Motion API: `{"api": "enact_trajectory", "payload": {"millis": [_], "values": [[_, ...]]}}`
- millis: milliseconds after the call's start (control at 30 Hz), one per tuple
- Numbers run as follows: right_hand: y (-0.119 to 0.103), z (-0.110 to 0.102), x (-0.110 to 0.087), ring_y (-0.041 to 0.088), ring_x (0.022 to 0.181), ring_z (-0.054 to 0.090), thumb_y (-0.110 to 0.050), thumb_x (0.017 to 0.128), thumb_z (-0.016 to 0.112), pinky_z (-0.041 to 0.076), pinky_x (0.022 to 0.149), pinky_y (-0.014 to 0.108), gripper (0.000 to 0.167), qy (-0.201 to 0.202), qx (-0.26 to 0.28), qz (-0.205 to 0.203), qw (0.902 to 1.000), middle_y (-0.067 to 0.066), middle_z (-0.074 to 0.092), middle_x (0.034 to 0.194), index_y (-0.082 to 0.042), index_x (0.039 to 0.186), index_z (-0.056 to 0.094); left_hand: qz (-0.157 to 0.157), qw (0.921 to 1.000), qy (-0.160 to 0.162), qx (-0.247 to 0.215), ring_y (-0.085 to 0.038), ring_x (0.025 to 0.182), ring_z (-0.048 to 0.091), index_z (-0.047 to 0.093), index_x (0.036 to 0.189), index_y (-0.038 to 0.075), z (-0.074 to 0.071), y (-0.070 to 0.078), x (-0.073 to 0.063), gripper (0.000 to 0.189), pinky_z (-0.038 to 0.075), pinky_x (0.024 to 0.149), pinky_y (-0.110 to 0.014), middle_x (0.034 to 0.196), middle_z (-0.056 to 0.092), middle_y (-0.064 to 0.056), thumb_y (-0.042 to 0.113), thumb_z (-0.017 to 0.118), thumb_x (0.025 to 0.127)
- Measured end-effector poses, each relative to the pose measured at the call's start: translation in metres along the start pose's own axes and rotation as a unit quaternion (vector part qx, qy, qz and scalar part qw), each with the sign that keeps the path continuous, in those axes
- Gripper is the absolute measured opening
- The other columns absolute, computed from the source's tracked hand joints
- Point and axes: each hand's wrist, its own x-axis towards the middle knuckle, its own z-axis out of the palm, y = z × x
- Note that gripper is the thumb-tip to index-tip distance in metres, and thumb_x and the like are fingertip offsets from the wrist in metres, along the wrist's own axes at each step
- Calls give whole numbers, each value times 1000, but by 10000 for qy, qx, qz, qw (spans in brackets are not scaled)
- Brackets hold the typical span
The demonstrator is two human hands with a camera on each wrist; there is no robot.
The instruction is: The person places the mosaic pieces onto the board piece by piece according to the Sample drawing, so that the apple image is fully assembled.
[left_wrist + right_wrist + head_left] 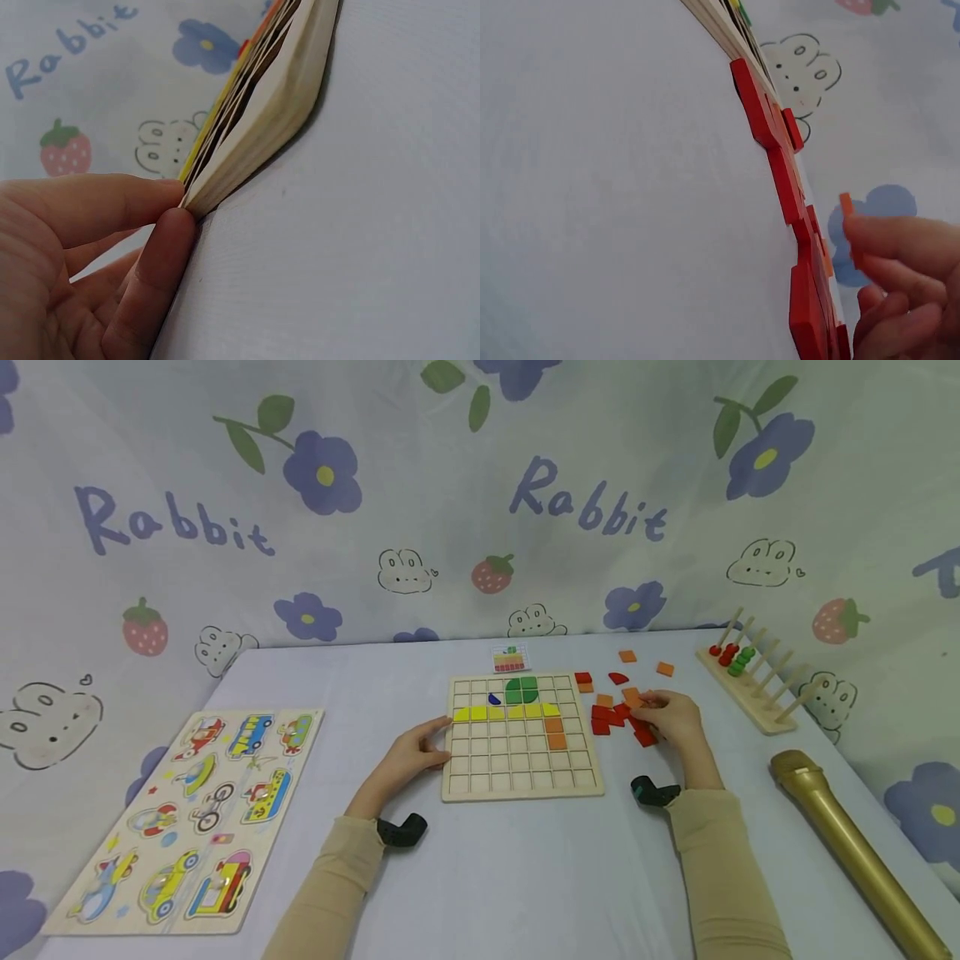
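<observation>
My left hand rests its fingertips and thumb against the left edge of a gridded wooden board; in the left wrist view, index finger and thumb meet that edge. The board carries green pieces, a row of yellow pieces, two orange squares and a small blue piece. Between thumb and index finger, my right hand pinches an orange square tile, raised above a loose pile of red tiles right of the board.
A small pattern card lies behind the board. Orange squares are scattered at the back right. A peg rack with beads and a gold microphone stand farther right. At left lies a vehicle puzzle board. A printed curtain hangs behind.
</observation>
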Motion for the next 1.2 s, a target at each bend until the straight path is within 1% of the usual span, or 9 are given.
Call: {"api": "enact_trajectory", "payload": {"millis": [100, 267, 367, 467, 567, 700, 833, 1033, 1200], "values": [[-12, 8, -4, 15, 68, 45, -24, 84, 68, 42, 58, 23, 49, -343, 164, -332, 9987, 12, 51, 109, -4, 127, 54, 6, 10000, 4, -3, -15, 65, 54, 43, 139, 16, 0, 0, 0, 63, 44, 63, -27, 73, 55, -8, 11, 69, 81], [-40, 39, -12, 20, 78, 45, -25, 79, 73, 40, 62, 28, 45, -1050, 206, -1041, 9888, 10, 50, 103, -9, 119, 61, -15, 10000, 35, -36, -14, 65, 54, 43, 139, 16, 0, 1, 0, 64, 44, 62, -26, 73, 55, -8, 11, 69, 80], [-52, 59, -15, 22, 84, 45, -25, 77, 74, 38, 64, 30, 40, -1345, -91, -1305, 9822, 9, 51, 99, -13, 114, 65, -33, 10000, 58, -56, -15, 65, 54, 44, 138, 16, 1, -1, 2, 64, 44, 61, -25, 73, 54, -8, 12, 70, 80], [-56, 75, -15, 23, 85, 46, -23, 78, 73, 38, 65, 30, 36, -1577, -446, -1388, 9767, 8, 53, 96, -14, 112, 67, -46, 10000, -4, -39, -14, 65, 54, 44, 139, 16, 2, -3, 4, 64, 43, 61, -25, 73, 54, -7, 13, 70, 80], [-56, 86, -15, 22, 86, 47, -20, 78, 74, 39, 67, 28, 34, -1673, -687, -1401, 9735, 6, 55, 94, -14, 111, 67, -94, 9999, -23, -34, -15, 65, 54, 44, 139, 17, 3, -2, 3, 64, 43, 61, -26, 73, 55, -8, 14, 70, 80], [-55, 94, -14, 22, 89, 47, -19, 79, 73, 41, 71, 28, 32, -1648, -734, -1562, 9711, 6, 57, 96, -12, 110, 68, -126, 9999, 66, -2, -15, 64, 54, 45, 138, 17, 2, 1, -1, 64, 43, 60, -27, 73, 55, -8, 13, 70, 80], [-54, 96, -16, 22, 89, 47, -17, 79, 73, 41, 72, 30, 32, -1551, -685, -1685, 9710, 7, 58, 96, -10, 110, 68, -75, 9999, 79, -32, -15, 64, 53, 45, 138, 17, 1, 2, -1, 63, 43, 60, -27, 73, 55, -8, 13, 70, 81], [-55, 97, -18, 22, 85, 46, -16, 78, 74, 37, 70, 30, 32, -1432, -707, -1616, 9738, 6, 55, 89, -11, 109, 69, -82, 9999, 65, 3, -15, 64, 52, 45, 138, 17, 1, 2, -2, 63, 42, 59, -27, 72, 55, -8, 13, 70, 80], [-56, 96, -18, 21, 84, 46, -16, 77, 75, 37, 68, 29, 32, -1431, -758, -1624, 9733, 6, 54, 88, -12, 108, 69, -101, 9999, 82, 63, -15, 64, 52, 45, 138, 17, 1, 1, -1, 63, 42, 59, -27, 72, 54, -7, 13, 70, 80]]}}
